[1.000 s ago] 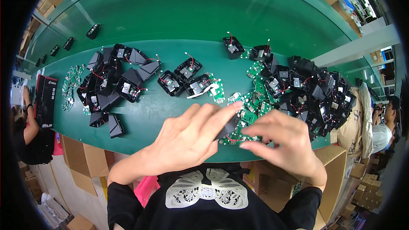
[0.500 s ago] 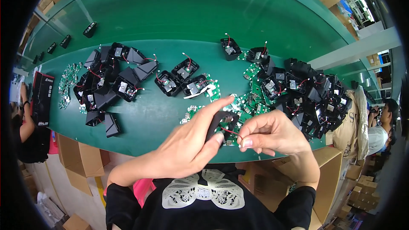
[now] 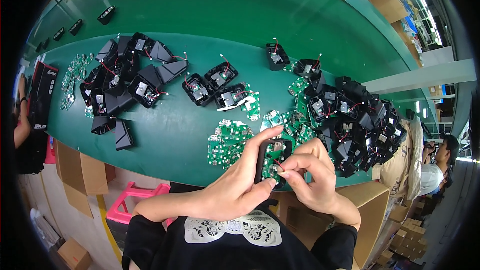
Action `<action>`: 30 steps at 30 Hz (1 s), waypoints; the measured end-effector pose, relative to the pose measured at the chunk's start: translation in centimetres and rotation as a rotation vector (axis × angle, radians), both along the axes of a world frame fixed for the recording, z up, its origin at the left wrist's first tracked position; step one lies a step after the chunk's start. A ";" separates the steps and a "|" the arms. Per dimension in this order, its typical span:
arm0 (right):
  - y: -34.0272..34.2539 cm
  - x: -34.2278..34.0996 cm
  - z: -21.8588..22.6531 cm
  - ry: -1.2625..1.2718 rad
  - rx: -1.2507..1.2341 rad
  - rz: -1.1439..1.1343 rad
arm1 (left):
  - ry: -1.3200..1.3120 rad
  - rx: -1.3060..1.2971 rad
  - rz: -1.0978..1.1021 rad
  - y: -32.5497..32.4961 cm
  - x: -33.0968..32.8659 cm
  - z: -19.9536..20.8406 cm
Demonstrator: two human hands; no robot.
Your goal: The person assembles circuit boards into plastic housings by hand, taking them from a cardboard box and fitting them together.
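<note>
In my left hand (image 3: pixel 235 182) I hold a black plastic housing (image 3: pixel 260 164), fingers wrapped along its left side and thumb at its lower edge. A green circuit board (image 3: pixel 272 156) shows in its open face. My right hand (image 3: pixel 314 175) pinches the end of a thin red wire (image 3: pixel 279 164) between thumb and forefinger, over the board's right side. The wire's tip is hidden by the fingertips. Just left of the housing lies a cluster of loose green circuit boards (image 3: pixel 227 137). More boards (image 3: pixel 302 132) are heaped beyond it.
Black housings with wires are piled at right (image 3: pixel 345 105) and left (image 3: pixel 145 92). Three open housings (image 3: pixel 220 74) sit mid-table. Cardboard boxes (image 3: pixel 82 165) and a pink stool (image 3: pixel 131 195) stand by the near edge. Other people are at far left and right.
The housing has turned so its open face and board show more fully. My right hand has come closer, bringing the wire end over the board. The view has shifted slightly.
</note>
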State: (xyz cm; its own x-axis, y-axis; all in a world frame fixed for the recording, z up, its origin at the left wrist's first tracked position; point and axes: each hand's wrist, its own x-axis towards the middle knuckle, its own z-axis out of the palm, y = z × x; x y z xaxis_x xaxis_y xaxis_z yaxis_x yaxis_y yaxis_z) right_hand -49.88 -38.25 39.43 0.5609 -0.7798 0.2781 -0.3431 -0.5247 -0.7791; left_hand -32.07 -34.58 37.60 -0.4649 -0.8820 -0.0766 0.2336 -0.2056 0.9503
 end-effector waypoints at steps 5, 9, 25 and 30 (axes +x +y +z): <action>-0.1 -0.2 -0.1 -0.013 -0.040 0.004 | 0.041 0.015 -0.001 -0.1 0.0 0.2; -0.2 -0.2 0.0 -0.015 -0.102 -0.002 | 0.036 -0.023 -0.009 -0.2 -0.1 0.2; -0.3 -0.5 -0.1 -0.085 -0.068 0.003 | -0.233 -0.587 0.226 0.2 -0.7 -0.6; -0.5 -0.4 -0.2 -0.091 0.074 0.000 | -0.316 -0.665 0.264 -0.2 -0.7 -0.8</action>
